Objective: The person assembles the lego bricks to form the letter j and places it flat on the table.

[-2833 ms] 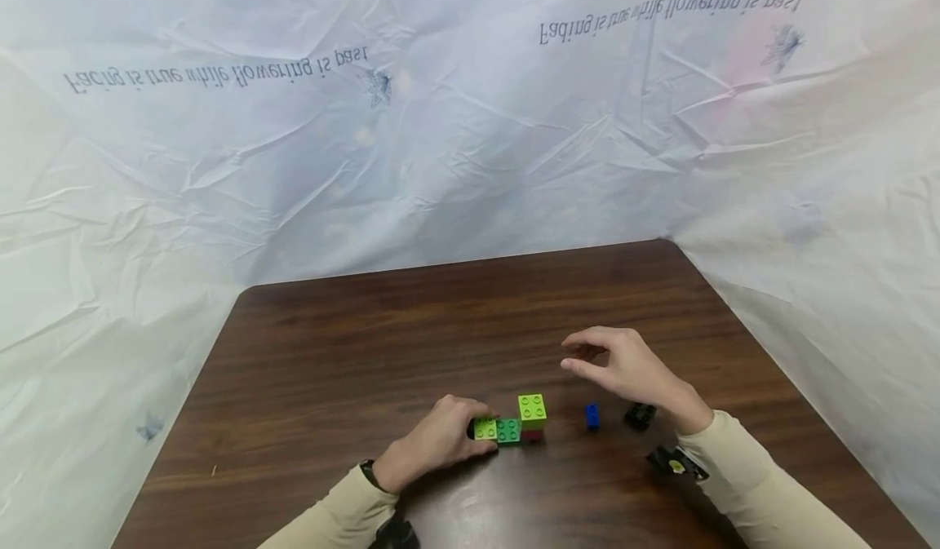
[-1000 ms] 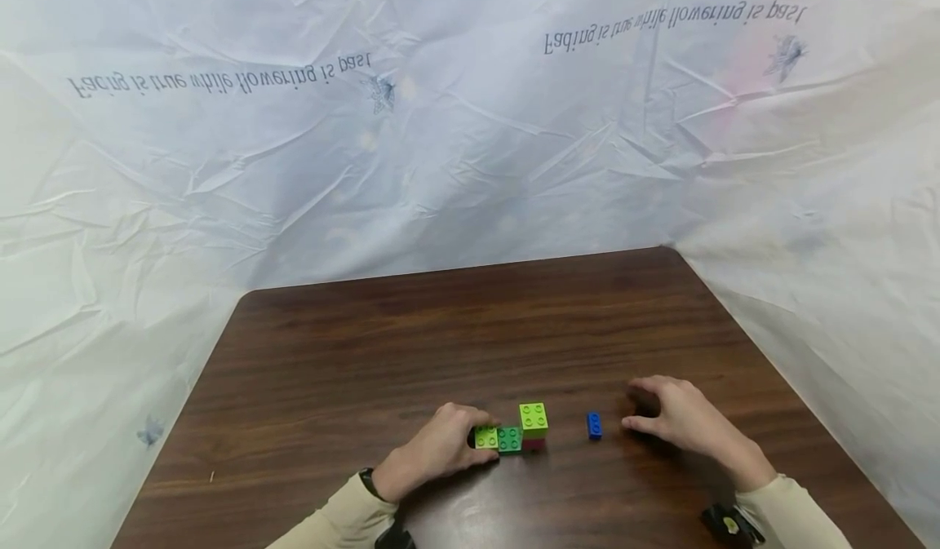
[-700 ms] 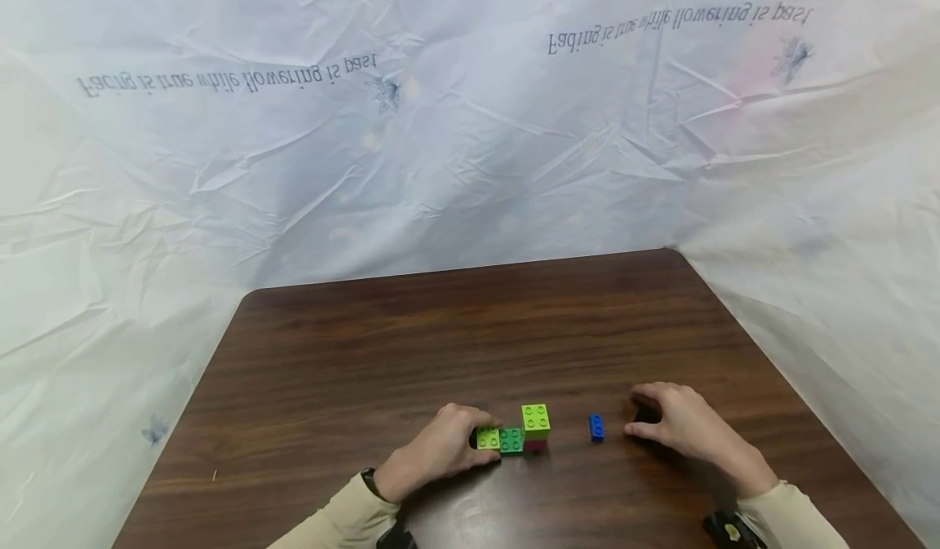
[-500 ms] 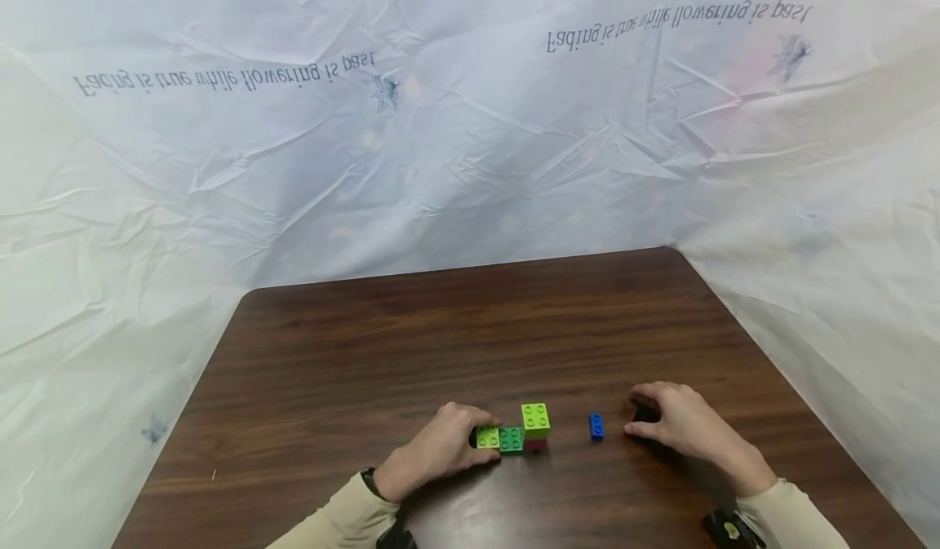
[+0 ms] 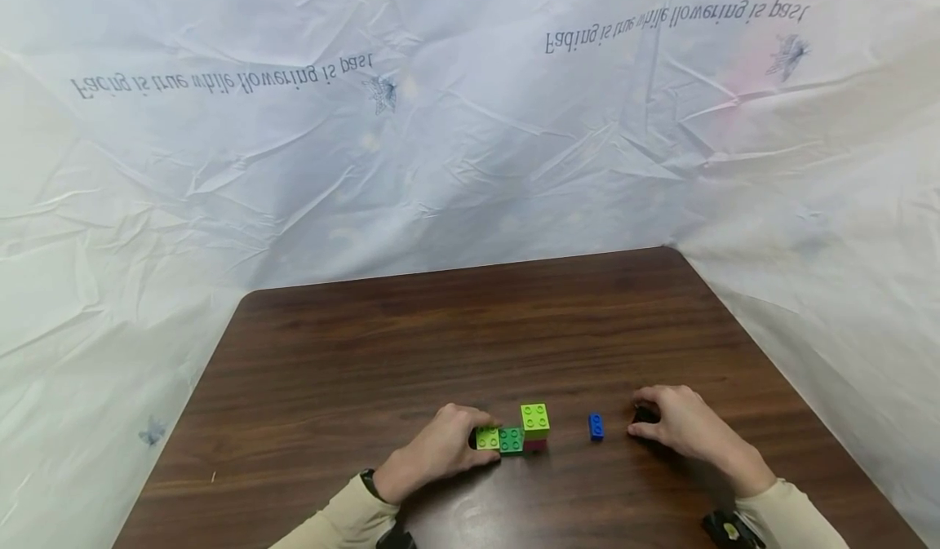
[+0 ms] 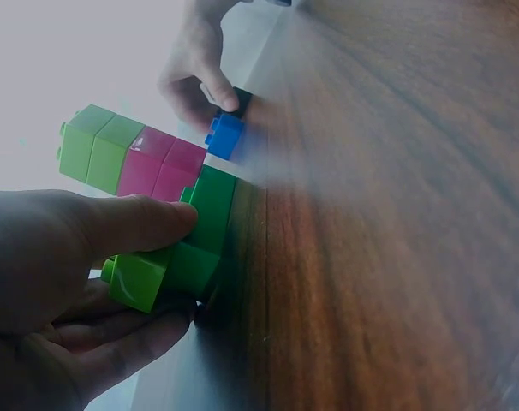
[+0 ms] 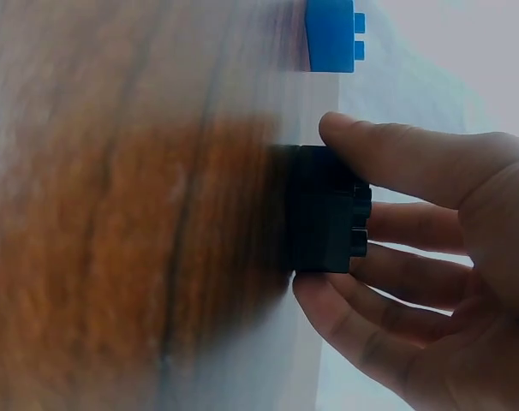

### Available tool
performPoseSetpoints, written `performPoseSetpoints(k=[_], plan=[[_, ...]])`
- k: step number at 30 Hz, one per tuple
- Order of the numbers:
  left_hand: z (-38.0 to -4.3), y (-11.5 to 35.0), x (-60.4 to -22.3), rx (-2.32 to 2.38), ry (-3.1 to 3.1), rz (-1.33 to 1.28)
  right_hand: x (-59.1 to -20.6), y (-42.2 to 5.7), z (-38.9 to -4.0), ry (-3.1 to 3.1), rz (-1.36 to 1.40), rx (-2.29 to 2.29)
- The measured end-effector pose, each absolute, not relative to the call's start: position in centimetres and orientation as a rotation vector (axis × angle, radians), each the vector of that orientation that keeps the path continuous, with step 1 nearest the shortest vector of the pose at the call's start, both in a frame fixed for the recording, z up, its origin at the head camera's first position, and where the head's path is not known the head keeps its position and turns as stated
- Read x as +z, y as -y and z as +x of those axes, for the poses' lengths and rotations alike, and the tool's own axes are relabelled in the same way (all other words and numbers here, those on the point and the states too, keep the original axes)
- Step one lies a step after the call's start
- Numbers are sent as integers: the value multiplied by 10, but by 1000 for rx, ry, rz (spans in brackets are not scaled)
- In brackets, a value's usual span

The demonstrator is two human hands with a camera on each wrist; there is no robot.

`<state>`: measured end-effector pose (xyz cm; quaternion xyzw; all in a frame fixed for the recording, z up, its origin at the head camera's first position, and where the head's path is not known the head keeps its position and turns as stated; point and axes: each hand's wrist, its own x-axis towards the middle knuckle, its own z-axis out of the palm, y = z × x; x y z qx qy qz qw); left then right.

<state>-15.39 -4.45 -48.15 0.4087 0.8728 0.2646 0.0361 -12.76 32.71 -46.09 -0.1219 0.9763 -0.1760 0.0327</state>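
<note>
My left hand (image 5: 439,444) pinches the left end of a joined block build, thumb on one side and fingers on the other. A lime toy brick (image 6: 140,282) sits between them on a green brick base (image 6: 211,201). At the build's right end, magenta bricks (image 6: 161,163) carry lime bricks (image 5: 535,417) on top. Over to the right, a black toy brick (image 7: 319,223) rests at the tabletop, studs toward the palm. My right hand (image 5: 686,425) holds it between thumb and fingertips, covering most of it in the head view.
A small blue brick (image 5: 596,427) lies on the brown wooden table (image 5: 441,345) between the build and my right hand. White printed sheeting (image 5: 455,149) hangs behind the table and along both sides.
From a raised spot above the blue brick, my right hand has come down to the right and taken hold of the black brick. The left hand keeps its grip on the build.
</note>
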Motion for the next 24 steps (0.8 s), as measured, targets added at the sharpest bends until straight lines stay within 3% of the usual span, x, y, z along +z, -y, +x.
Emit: performPoseSetpoints(k=[24], plan=[[-157,45,-485,822,-2696,1279,-459,-326,-129,-3037,-340,-527]])
